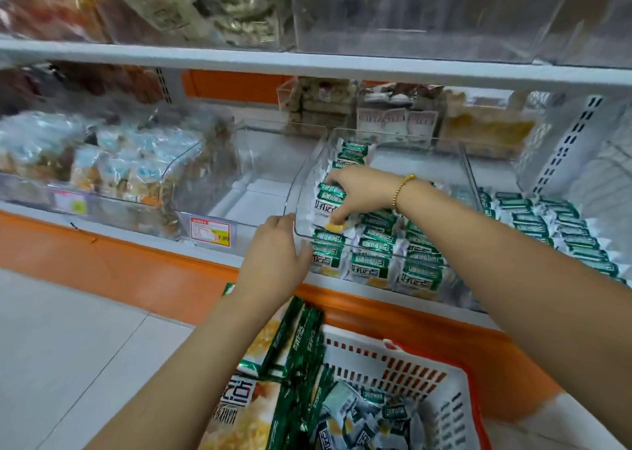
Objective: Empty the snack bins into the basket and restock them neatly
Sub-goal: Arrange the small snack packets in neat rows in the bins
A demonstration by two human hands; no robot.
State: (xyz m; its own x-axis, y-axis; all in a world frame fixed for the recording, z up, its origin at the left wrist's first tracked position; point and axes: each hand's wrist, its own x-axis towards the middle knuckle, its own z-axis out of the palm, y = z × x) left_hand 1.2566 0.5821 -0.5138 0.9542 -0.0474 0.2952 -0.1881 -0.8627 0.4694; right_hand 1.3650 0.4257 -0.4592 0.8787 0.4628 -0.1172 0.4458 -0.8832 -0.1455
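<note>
The step in hand, as I judge it, is the restocking. Green and white snack packets [376, 244] already lie in rows inside the clear bin [302, 190], which stands on the shelf [260, 207]. More of them wait loose in the basket [410, 371], just below the front of the bin. The right hand [359, 193] is inside the bin, at its left side. Its grip is closed on a small stack [330, 200] of packets, fingers on top and thumb underneath, and the stack stands close to the left wall. The left hand [273, 258] is at the front left corner of the bin. Its grip is bent around that corner, thumb against the front wall, and it holds nothing else. To do this well, I think the left hand should steady the bin so that it does not slide on the shelf while the right hand sets the stack down. The stack should go in with its labels turned the same way as the rows in the front part of the bin, and with the edges in line. It should be let go only when it sits flat, because the wrappers look smooth and may slip over one another. The back right part of the bin shows bare floor, so there is room for more handfuls from the basket.
</note>
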